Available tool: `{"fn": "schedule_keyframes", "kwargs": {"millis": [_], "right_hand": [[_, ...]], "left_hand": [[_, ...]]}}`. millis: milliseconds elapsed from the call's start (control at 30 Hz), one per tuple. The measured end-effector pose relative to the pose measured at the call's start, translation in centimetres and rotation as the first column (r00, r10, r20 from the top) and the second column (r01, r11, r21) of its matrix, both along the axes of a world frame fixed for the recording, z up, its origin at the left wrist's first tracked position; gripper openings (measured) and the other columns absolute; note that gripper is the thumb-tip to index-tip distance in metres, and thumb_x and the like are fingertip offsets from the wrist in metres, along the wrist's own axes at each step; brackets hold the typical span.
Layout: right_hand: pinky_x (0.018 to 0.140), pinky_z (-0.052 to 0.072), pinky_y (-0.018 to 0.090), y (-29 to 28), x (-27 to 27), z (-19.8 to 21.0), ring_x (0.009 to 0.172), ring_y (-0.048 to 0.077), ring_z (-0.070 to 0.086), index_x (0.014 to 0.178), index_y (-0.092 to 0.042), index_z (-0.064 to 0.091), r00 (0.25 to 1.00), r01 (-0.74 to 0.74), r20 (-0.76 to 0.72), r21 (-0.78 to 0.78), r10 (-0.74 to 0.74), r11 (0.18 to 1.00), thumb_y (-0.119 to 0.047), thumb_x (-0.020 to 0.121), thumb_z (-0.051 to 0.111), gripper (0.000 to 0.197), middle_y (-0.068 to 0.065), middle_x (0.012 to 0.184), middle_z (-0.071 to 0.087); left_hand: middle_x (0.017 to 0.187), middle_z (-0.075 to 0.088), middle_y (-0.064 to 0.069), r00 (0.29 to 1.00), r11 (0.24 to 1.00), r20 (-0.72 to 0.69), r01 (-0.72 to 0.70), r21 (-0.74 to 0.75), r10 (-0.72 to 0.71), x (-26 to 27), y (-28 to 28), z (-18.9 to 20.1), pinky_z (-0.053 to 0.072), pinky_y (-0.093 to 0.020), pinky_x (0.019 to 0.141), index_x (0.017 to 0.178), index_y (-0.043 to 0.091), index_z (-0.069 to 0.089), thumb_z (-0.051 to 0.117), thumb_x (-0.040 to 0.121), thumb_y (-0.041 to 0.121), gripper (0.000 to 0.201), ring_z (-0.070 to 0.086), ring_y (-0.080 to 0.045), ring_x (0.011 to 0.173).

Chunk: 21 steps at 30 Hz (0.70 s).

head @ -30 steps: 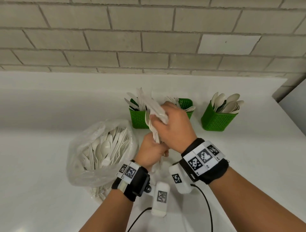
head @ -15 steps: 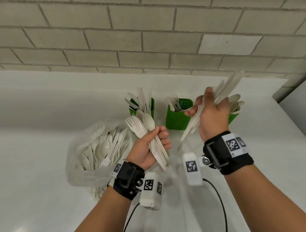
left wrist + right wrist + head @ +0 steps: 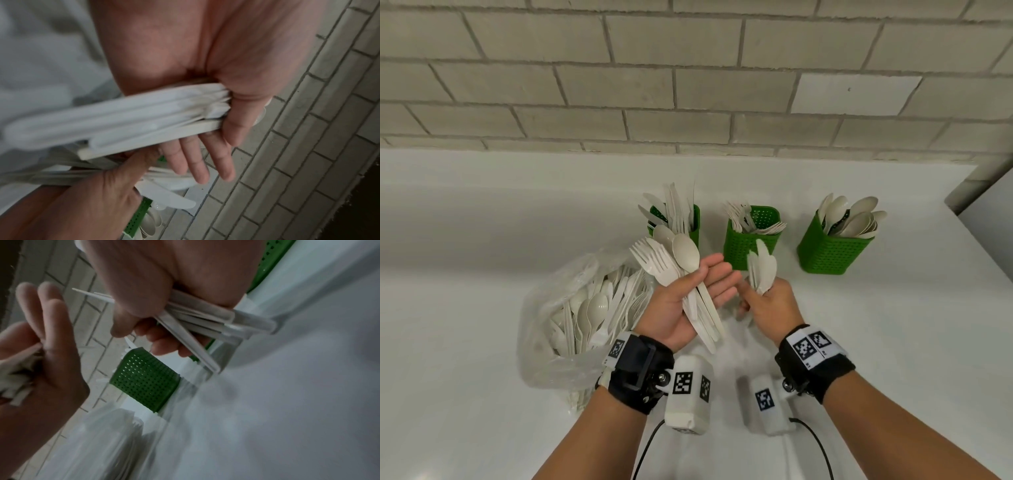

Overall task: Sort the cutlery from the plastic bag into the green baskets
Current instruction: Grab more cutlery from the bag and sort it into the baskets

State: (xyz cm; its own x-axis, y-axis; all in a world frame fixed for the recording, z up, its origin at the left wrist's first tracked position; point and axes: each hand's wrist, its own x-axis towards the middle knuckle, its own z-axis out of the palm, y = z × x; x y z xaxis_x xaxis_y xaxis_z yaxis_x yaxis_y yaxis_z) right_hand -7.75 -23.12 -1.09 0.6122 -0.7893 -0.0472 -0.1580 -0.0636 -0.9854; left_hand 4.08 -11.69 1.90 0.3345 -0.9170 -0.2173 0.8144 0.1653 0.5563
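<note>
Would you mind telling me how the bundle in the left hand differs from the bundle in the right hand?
The left hand holds a mixed bundle: forks and spoons fanned out across an open palm. The right hand grips a tighter bundle that looks like knives, standing upright. The left bundle is bigger and looser; the right is compact. Both are pale plastic cutlery, held above the white counter.

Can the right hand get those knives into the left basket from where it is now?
Probably not directly. The right hand grips knives in front of the middle basket; the left hand and its fanned cutlery sit between it and the left basket.
</note>
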Motion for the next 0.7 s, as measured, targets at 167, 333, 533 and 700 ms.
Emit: {"fn": "schedule_keyframes", "kwargs": {"millis": [167, 333, 533, 700], "right_hand": [[0.054, 0.052, 0.032, -0.4, 0.3, -0.1, 0.049, 0.018, 0.057, 0.069, -0.005, 0.060, 1.000, -0.006, 0.006, 0.030, 0.006, 1.000, -0.028, 0.090, 0.065, 0.031, 0.002, 0.053, 0.057], [0.048, 0.045, 0.032, -0.3, 2.2, 1.4, 0.039, 0.015, 0.043, 0.063, -0.013, 0.054, 0.983, -0.167, -0.063, 0.055, 0.170, 0.984, -0.032, 0.091, 0.065, 0.036, -0.006, 0.043, 0.046], [0.058, 0.053, 0.030, -0.8, 9.1, 9.9, 0.048, 0.012, 0.053, 0.061, -0.020, 0.057, 0.982, -0.101, 0.142, -0.140, 0.121, 0.985, -0.036, 0.084, 0.072, 0.032, -0.005, 0.049, 0.054], [0.056, 0.049, 0.018, -1.9, 14.7, 10.8, 0.051, 0.008, 0.054, 0.067, -0.011, 0.056, 0.968, -0.014, 0.246, -0.125, 0.045, 0.992, -0.030, 0.082, 0.077, 0.032, 0.003, 0.057, 0.056]], "left_hand": [[0.090, 0.075, -0.006, 0.995, 0.996, -0.037, -0.089, -0.001, 0.089, 0.7, 0.3, -0.2, 0.059, -0.037, 0.084, 0.102, 0.010, 0.073, 0.066, 0.082, 0.019, 0.023, 0.071, -0.026, 0.099], [0.096, 0.075, -0.006, 0.979, 0.979, -0.013, -0.204, 0.006, 0.204, 1.9, 0.9, 0.4, 0.060, -0.032, 0.081, 0.110, 0.010, 0.062, 0.050, 0.086, 0.016, 0.028, 0.073, -0.021, 0.092], [0.096, 0.074, -0.009, 0.977, 0.977, -0.016, -0.211, 0.029, 0.211, 3.6, 2.3, 1.2, 0.060, -0.030, 0.076, 0.107, 0.008, 0.065, 0.051, 0.087, 0.014, 0.025, 0.073, -0.021, 0.088], [0.093, 0.072, -0.012, 0.977, 0.977, -0.027, -0.212, 0.024, 0.213, 4.1, 3.6, 1.1, 0.058, -0.032, 0.086, 0.108, 0.001, 0.060, 0.051, 0.094, 0.005, 0.017, 0.071, -0.022, 0.093]]}}
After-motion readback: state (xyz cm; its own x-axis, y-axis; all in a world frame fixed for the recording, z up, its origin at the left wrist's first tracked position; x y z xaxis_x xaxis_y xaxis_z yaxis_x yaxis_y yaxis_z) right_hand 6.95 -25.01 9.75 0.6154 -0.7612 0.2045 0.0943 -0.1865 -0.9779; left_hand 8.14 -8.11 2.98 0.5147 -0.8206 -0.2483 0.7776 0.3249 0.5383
